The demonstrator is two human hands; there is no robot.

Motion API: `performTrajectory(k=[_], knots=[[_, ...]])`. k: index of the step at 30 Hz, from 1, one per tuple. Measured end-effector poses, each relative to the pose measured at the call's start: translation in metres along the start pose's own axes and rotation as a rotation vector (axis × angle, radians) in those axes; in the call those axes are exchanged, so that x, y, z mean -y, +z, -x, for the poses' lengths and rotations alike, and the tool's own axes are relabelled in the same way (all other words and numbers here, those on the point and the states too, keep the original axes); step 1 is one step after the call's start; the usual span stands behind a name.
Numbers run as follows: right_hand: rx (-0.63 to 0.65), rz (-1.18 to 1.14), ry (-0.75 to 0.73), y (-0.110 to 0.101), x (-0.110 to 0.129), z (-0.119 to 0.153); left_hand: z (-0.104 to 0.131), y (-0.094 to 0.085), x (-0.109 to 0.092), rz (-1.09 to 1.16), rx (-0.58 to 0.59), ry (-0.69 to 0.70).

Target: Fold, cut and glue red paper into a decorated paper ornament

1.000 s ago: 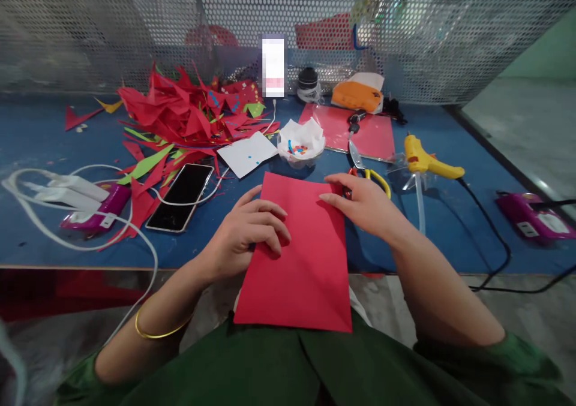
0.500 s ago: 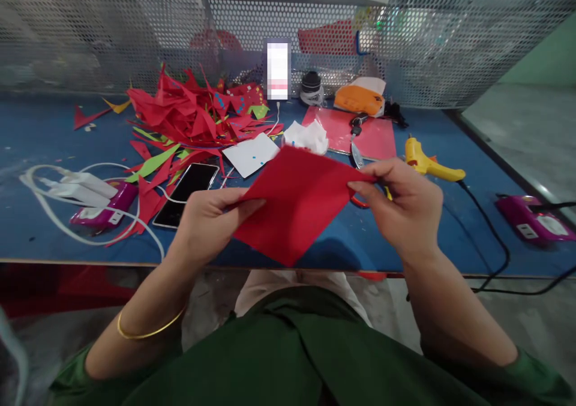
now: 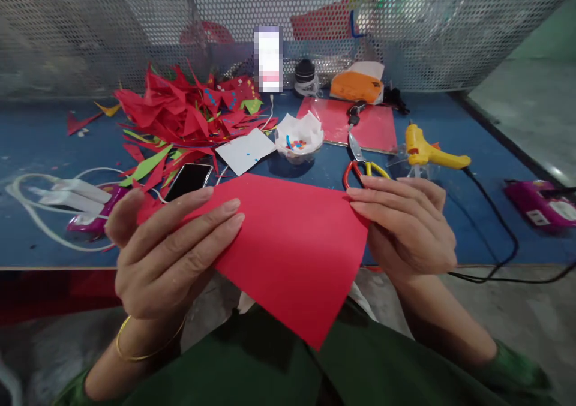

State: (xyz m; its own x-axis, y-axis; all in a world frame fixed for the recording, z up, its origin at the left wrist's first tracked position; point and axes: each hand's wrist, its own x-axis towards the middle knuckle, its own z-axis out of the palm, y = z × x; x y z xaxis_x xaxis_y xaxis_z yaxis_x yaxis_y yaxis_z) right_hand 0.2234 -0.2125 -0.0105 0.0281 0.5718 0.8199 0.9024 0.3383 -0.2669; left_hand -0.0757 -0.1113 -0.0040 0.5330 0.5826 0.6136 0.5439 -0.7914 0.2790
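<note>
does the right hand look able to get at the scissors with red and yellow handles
Probably yes: the scissors lie just beyond the right hand, though it's busy holding the red paper sheet.

A smooth, plain red sheet (image 3: pixel 288 238) is stretching at a tilt between the left hand (image 3: pixel 166 268) and the right hand (image 3: pixel 411 229), bowing gently, one corner pointing downward.

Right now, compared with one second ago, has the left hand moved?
Yes, to the left. Judged against the black phone, the left hand was to its right; now the hand and red sheet hide the phone's near end.
</note>
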Motion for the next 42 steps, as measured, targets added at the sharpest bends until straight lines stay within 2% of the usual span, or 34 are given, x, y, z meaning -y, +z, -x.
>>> performTrajectory(k=[1,3,5,8,11,14,19,22,26,28,31,42], knots=[[0.000,0.013,-0.020,0.002,-0.001,-0.001,-0.004,0.003,-0.001,-0.070,-0.094,0.095],[0.054,0.023,-0.032,0.006,-0.004,-0.001,-0.013,0.011,0.001,-0.096,-0.144,0.289],[0.159,0.021,-0.018,0.011,-0.008,0.005,-0.016,0.024,0.007,-0.026,0.001,0.334],[0.342,0.017,0.018,0.018,-0.014,0.023,-0.007,0.042,0.016,0.100,0.250,0.253],[0.460,0.019,0.075,0.021,-0.016,0.041,0.008,0.052,0.020,0.228,0.368,0.149],[0.467,0.004,0.146,0.020,-0.014,0.051,0.014,0.052,0.016,0.289,0.367,0.086],[0.443,-0.046,0.321,0.016,-0.008,0.054,0.008,0.050,0.004,0.425,0.361,-0.001],[0.444,-0.059,0.377,0.017,-0.005,0.054,0.006,0.054,-0.004,0.488,0.337,-0.096],[0.455,-0.031,0.450,0.020,-0.006,0.053,0.002,0.059,-0.011,0.420,0.299,-0.281],[0.464,-0.027,0.503,0.021,-0.008,0.051,0.000,0.060,-0.013,0.358,0.302,-0.328],[0.490,-0.036,0.539,0.022,-0.010,0.049,-0.005,0.063,-0.016,0.261,0.292,-0.352],[0.559,-0.014,0.476,0.026,-0.010,0.044,-0.015,0.067,-0.011,0.044,0.348,-0.342]])
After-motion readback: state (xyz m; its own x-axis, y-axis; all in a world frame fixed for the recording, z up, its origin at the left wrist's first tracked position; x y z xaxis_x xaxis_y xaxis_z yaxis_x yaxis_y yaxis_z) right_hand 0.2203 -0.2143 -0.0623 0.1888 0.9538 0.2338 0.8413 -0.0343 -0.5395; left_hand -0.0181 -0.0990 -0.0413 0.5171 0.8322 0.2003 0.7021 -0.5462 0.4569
